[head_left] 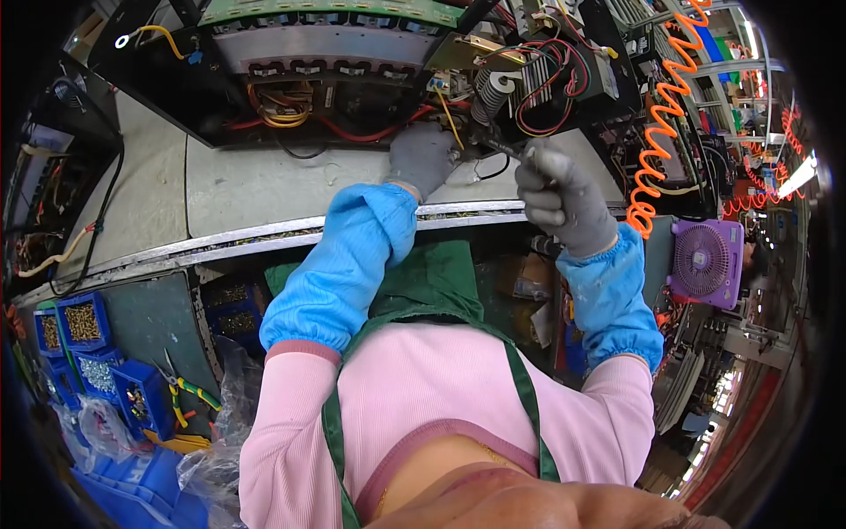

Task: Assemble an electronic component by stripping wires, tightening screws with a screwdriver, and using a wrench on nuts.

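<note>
My left hand [424, 160], in a grey glove, reaches to the front edge of an opened black equipment casing [189, 97]. Its fingertips are hidden among the parts there, beside a yellow wire [450, 119]. To its right, my right hand [568, 198], also gloved, is closed round the end of a slim dark metal tool [504, 146]. The tool points left into the casing, just below a coiled grey metal part [489, 97]; its exact kind is not clear. Inside the casing are red and black wires [577, 70], a red cable [361, 138] and a green circuit board [335, 14].
The casing stands on a grey workbench [256, 189] with a metal front edge. An orange coiled hose [656, 132] hangs at right, near a purple fan [707, 262]. Lower left are blue bins of small fasteners [84, 322], pliers [196, 392] and clear plastic bags [229, 423].
</note>
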`<action>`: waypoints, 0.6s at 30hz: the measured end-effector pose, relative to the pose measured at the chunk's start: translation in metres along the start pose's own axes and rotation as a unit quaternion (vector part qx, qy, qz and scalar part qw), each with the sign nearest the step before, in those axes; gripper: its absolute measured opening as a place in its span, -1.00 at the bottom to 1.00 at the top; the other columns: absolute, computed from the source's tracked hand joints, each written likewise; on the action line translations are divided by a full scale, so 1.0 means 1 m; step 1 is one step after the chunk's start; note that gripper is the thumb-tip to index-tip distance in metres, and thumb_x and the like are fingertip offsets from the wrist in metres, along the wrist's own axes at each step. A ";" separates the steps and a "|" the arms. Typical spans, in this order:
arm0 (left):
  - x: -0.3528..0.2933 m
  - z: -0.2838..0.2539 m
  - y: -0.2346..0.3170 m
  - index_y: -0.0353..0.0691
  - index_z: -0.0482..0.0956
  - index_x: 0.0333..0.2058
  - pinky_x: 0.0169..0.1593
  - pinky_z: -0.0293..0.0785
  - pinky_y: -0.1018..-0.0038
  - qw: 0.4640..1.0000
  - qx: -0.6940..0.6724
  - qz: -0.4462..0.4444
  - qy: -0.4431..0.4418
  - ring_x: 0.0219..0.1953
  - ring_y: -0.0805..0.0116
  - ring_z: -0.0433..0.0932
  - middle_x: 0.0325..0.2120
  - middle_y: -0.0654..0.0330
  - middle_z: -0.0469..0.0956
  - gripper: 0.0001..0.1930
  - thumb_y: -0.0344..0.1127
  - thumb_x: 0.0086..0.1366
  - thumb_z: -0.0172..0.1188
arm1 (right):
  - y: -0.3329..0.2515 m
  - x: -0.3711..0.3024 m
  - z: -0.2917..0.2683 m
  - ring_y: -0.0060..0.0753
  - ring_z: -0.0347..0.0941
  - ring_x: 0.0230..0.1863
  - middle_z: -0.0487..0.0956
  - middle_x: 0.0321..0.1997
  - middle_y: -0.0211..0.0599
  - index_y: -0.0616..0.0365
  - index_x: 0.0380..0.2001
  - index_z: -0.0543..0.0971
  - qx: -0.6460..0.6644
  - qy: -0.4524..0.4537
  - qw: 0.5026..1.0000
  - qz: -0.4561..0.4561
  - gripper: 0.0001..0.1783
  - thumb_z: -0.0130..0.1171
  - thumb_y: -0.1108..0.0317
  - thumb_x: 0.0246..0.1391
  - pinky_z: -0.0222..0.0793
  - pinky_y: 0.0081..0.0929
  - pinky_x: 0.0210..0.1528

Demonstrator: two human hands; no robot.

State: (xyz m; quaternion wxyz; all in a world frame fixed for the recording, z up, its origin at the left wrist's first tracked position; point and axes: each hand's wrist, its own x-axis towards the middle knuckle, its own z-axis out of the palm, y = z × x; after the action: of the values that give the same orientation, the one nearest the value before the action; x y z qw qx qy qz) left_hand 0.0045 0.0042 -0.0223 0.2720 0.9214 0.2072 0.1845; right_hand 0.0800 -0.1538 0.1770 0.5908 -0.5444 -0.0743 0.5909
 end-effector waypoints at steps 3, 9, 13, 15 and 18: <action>0.000 0.008 -0.007 -0.02 0.72 -0.31 -0.10 0.52 0.24 1.000 0.008 0.002 0.014 -0.16 0.16 0.58 -0.30 0.22 0.61 -0.81 -0.14 0.14 0.26 | 0.010 -0.017 0.022 -0.78 -0.02 -0.71 0.23 -0.57 -0.60 -0.01 -0.36 0.32 -0.052 -0.022 0.998 -0.039 -0.79 0.13 0.22 0.17 -0.11 -0.73 -0.73; 0.000 0.004 -0.004 0.17 0.69 -0.20 -0.18 0.54 0.18 1.000 0.006 0.009 0.016 -0.24 0.08 0.61 -0.33 0.18 0.63 -0.76 -0.12 0.12 0.29 | 0.075 -0.042 -0.003 -0.79 0.07 -0.67 0.27 -0.58 -0.64 0.03 -0.40 0.37 -0.204 0.059 0.974 -0.085 -0.66 0.16 0.02 0.17 -0.07 -0.71 -0.67; -0.003 -0.005 0.003 0.11 0.69 -0.19 -0.15 0.53 0.19 1.000 0.000 -0.003 -0.002 -0.21 0.07 0.60 -0.31 0.14 0.62 -0.75 -0.15 0.11 0.30 | 0.134 -0.032 -0.043 -0.82 0.11 -0.59 0.27 -0.54 -0.68 0.03 -0.37 0.40 -0.184 0.076 0.968 -0.152 -0.57 0.16 -0.12 0.16 -0.04 -0.74 -0.60; -0.004 -0.013 0.001 0.06 0.69 -0.19 -0.14 0.53 0.20 1.000 0.003 0.013 -0.002 -0.20 0.06 0.59 -0.31 0.12 0.62 -0.75 -0.19 0.12 0.30 | 0.157 -0.018 -0.057 -0.82 0.12 -0.56 0.28 -0.52 -0.67 0.04 -0.39 0.41 -0.135 0.046 0.973 -0.183 -0.58 0.13 -0.10 0.20 -0.01 -0.73 -0.56; -0.022 -0.034 0.004 0.01 0.67 -0.17 -0.07 0.50 0.22 0.997 -0.080 0.006 0.019 -0.11 0.09 0.55 -0.22 0.16 0.59 -0.74 -0.29 0.12 0.24 | 0.189 0.006 -0.074 -0.77 0.13 -0.50 0.29 -0.50 -0.65 0.08 -0.39 0.42 -0.196 0.110 0.945 -0.236 -0.64 0.10 0.01 0.25 0.06 -0.69 -0.49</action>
State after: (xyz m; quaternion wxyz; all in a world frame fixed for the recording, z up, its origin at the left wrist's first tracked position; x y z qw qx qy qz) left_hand -0.0280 0.0051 0.0013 0.3399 0.8941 0.1914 0.2200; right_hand 0.0193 -0.2449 0.0059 0.5995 -0.6779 -0.2495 0.3446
